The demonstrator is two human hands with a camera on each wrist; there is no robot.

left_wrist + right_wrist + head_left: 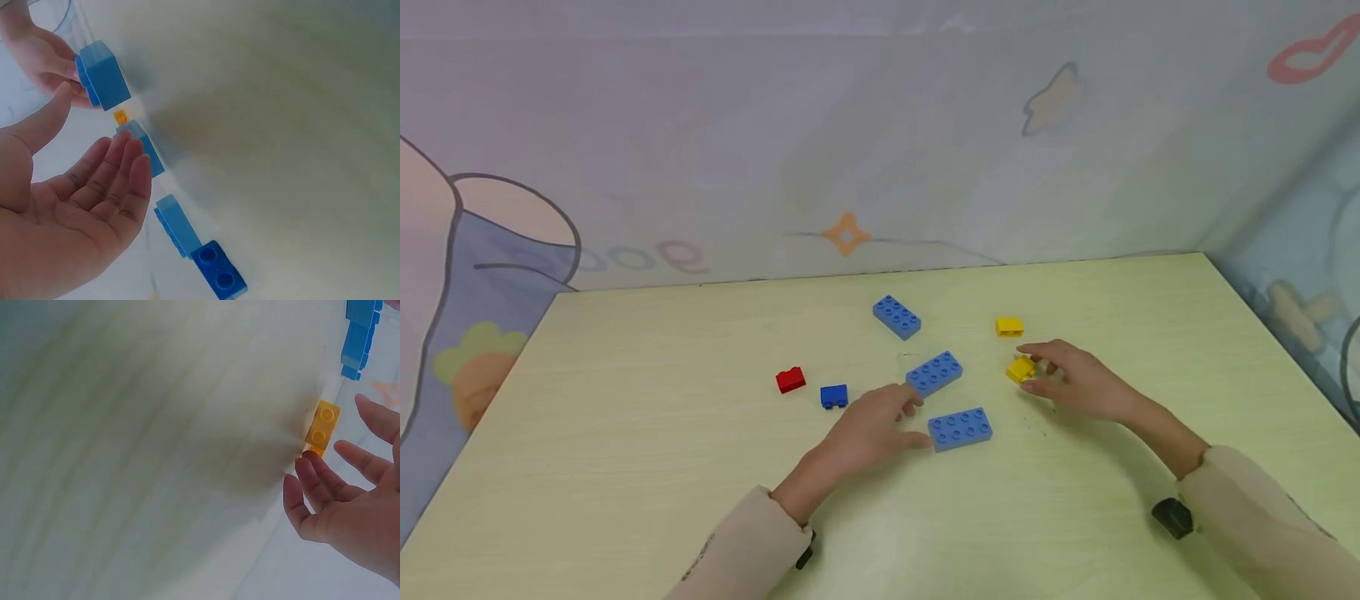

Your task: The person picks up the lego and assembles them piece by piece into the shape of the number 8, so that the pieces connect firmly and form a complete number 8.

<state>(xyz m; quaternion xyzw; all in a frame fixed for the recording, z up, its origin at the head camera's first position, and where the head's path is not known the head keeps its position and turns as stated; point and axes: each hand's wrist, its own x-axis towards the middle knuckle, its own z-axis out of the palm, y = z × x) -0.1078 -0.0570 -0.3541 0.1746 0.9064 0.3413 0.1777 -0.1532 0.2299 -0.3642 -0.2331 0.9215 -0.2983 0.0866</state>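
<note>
Three light blue two-by-four bricks lie mid-table: a far one (pixel 897 317), a middle one (pixel 934 372) and a near one (pixel 960 428). My left hand (pixel 917 421) lies open between the middle and near bricks, its fingertips (pixel 128 150) at the middle brick (pixel 150 156). My right hand (pixel 1028 369) hovers with relaxed fingers (pixel 319 472) around a small yellow brick (pixel 1018 369), which shows just off the fingertips in the right wrist view (pixel 323 428). I cannot tell whether the fingers touch it. A second yellow brick (pixel 1009 326) lies a little farther back.
A small red brick (pixel 790 380) and a small dark blue brick (pixel 833 396) lie left of my left hand. The pale green table (pixel 625 467) ends at a patterned wall behind and on the right.
</note>
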